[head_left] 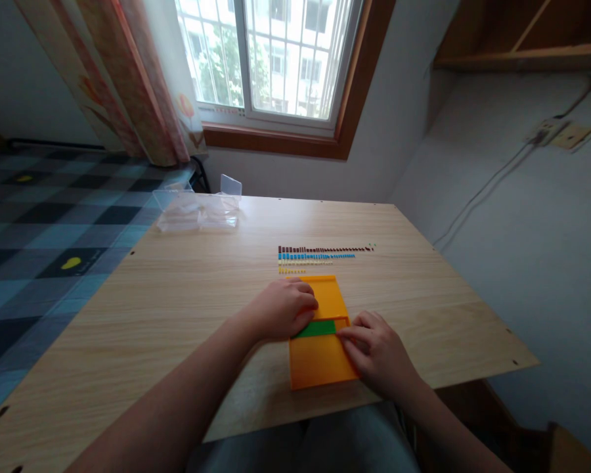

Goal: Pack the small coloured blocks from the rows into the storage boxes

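Note:
An orange tray (320, 360) with low rims and a ridge across its middle lies flat near the table's front edge. Just below that ridge is a flat green strip (318, 328), set crosswise. My left hand (288, 305) rests over the tray's left side, fingers curled, its thumb by the strip's left end; what lies under the fingers is hidden. At the right rim, close to the strip's right end, my right hand (372, 341) has thumb and forefinger pinched together. Whatever is between those fingertips is too small to make out.
Beyond the tray, small pieces stand in rows: brown pieces (320, 249), blue pieces (315, 256), pale pieces (305, 263) and yellow pieces (291, 270). Clear plastic boxes (199, 213) sit at the table's back left corner. A checked bed (79, 217) adjoins the left side.

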